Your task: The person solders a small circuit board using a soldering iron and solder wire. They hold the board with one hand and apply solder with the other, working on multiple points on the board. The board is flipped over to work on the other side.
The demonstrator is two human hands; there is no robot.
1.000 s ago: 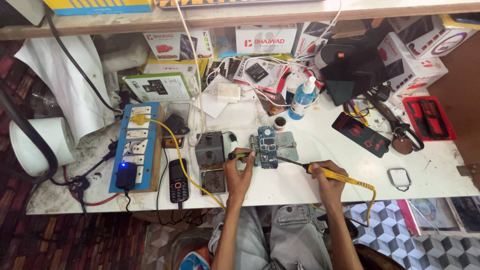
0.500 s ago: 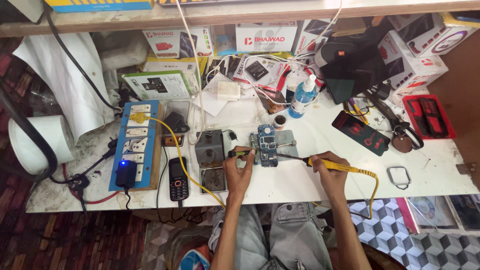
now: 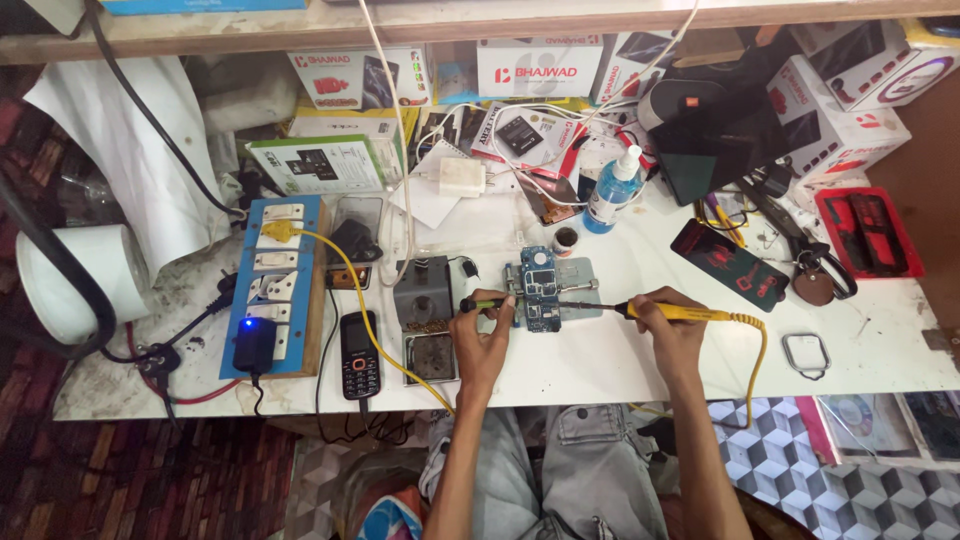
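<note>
Right hand (image 3: 672, 325) clamps one yellow soldering iron (image 3: 690, 314), tip on one circuit board (image 3: 541, 292) mid-table; left hand (image 3: 484, 330) pinches one green tool (image 3: 487, 303) beside it.

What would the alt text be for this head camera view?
A seated person solders a blue circuit board on a cluttered white table: right hand holds a yellow soldering iron, left hand a green-handled tool.

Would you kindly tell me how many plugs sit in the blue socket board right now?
2: a yellow plug near the socket board's far end, and a black adapter near its front end. No others show.
</note>
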